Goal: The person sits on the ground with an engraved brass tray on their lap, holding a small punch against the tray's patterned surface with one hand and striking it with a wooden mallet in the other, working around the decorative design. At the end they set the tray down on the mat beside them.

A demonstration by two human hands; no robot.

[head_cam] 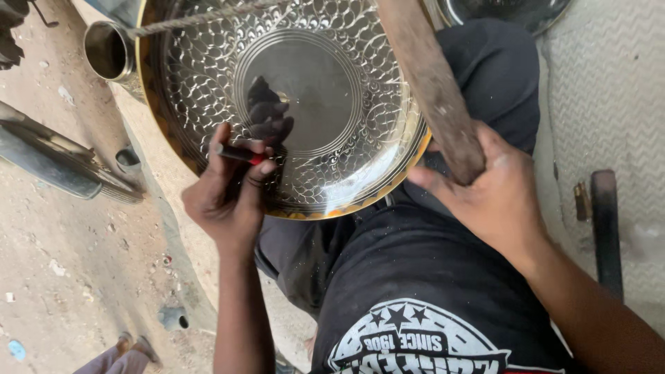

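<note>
Seated, black trousers (415,270) nearest the camera. Left hand (232,190) pinched closed around a thin red-tipped punch (239,154), tip resting on the patterned band of the round metal tray (208,90). Tray propped on the lap, tilted; its near gilt rim lies just above the knee. Right hand (495,190) wrapped tight around a worn wooden mallet handle (429,76), which crosses the tray's right edge. Bare dirt ground (62,263) left of the tray; a metal cup (107,50) just beside the far-left rim.
</note>
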